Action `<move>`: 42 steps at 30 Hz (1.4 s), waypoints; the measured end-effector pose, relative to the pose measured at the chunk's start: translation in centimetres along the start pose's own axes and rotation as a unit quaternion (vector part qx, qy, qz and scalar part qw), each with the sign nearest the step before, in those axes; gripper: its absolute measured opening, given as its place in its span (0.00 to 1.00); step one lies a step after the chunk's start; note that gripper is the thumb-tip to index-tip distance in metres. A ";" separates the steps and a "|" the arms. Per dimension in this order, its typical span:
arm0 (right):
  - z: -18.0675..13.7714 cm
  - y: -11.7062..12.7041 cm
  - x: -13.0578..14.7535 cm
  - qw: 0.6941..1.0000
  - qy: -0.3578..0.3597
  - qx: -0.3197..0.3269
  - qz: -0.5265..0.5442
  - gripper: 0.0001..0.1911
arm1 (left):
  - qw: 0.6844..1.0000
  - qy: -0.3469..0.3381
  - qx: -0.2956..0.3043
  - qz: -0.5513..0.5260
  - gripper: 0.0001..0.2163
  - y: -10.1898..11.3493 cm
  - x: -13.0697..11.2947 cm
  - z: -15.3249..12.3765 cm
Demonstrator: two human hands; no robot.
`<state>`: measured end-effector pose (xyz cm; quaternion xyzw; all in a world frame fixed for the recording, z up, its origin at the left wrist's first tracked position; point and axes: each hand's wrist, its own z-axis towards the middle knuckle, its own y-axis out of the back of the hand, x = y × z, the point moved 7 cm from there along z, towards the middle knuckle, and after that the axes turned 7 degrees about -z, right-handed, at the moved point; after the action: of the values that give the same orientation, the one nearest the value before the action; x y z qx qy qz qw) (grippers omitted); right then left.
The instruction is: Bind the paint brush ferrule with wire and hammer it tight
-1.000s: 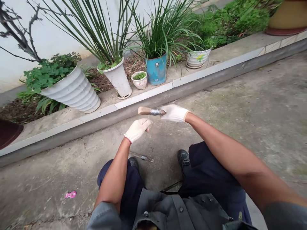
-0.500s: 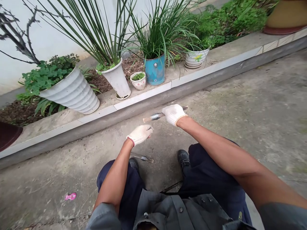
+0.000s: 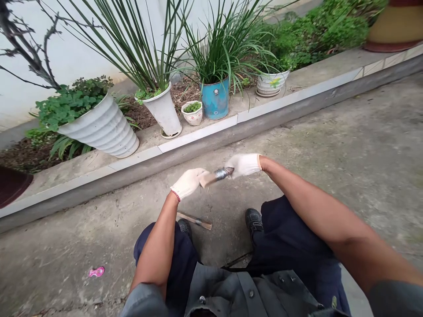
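Both hands wear white cotton gloves and meet in front of my knees. My right hand [image 3: 244, 164] is closed round the handle of a paintbrush [image 3: 216, 175] with a silver ferrule, its pale bristle end pointing left. My left hand [image 3: 188, 182] is curled, fingers touching the bristle tip. A second paintbrush [image 3: 194, 220] lies on the concrete ground between my feet, just below the left hand.
A raised tiled kerb [image 3: 198, 132] runs across ahead, carrying a ribbed white pot [image 3: 102, 127], a tall white pot [image 3: 163, 110], a small bowl pot [image 3: 193, 113], a blue pot [image 3: 215, 99] and a painted pot [image 3: 271, 81]. A pink scrap [image 3: 96, 272] lies at lower left.
My right hand has swung the brush down and left, bringing its bristle end to my left hand. The left hand rose slightly to meet it.
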<state>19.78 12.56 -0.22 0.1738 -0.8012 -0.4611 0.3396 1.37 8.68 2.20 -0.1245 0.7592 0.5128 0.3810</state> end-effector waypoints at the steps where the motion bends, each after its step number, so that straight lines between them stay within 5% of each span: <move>1: -0.2 0.6 -0.2 0.998 -0.005 -0.027 0.048 0.11 | 1.000 0.002 -0.009 -0.020 0.20 0.3 -0.1 -0.1; 5: -0.2 2.7 -1.2 0.979 -0.086 -0.134 0.127 0.16 | 0.998 0.012 -0.022 -0.062 0.21 0.1 -0.3 -0.2; 8: 0.4 3.3 -2.2 0.968 -0.183 -0.167 0.027 0.14 | 0.999 0.026 -0.003 -0.045 0.19 -0.9 0.0 -0.1; 11: 1.1 2.6 -2.4 0.954 -0.246 -0.130 -0.113 0.14 | 0.999 0.031 0.030 0.019 0.19 -1.9 0.4 -0.1; 15: 1.5 0.8 -1.4 0.953 -0.234 -0.046 -0.187 0.18 | 0.994 0.021 0.053 0.089 0.17 -2.3 0.6 0.0; 20: 1.0 -1.2 -0.2 0.967 -0.140 0.052 -0.204 0.18 | 0.990 0.005 -0.004 0.140 0.17 -1.0 0.5 0.1; 24: 0.2 -1.9 0.4 0.989 -0.026 0.092 -0.110 0.12 | 0.997 -0.004 -0.013 0.078 0.18 -0.2 0.2 -0.1; 27: -0.4 -0.7 0.7 0.998 0.025 0.045 0.022 0.09 | 0.999 -0.035 -0.011 0.004 0.17 0.2 -0.6 -0.2; 31: -0.5 1.7 -0.2 0.990 -0.031 -0.075 0.111 0.15 | 0.996 -0.013 -0.028 -0.079 0.21 0.3 -1.2 -0.3; 35: 0.1 3.0 -1.8 0.975 -0.159 -0.153 0.027 0.10 | 0.993 0.024 -0.032 -0.109 0.17 -0.6 -1.0 -0.2; 38: 0.4 2.9 -2.6 0.957 -0.238 -0.143 -0.079 0.12 | 0.996 0.052 -0.007 -0.070 0.15 -1.4 -0.3 -0.1; 42: 0.9 2.1 -1.7 0.949 -0.232 -0.104 -0.188 0.15 | 0.998 0.052 0.010 0.028 0.18 -1.9 0.5 0.1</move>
<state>20.42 15.24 0.64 0.1730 -0.7585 -0.6246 0.0679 2.19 8.08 0.55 -0.1260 0.7865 0.5080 0.3279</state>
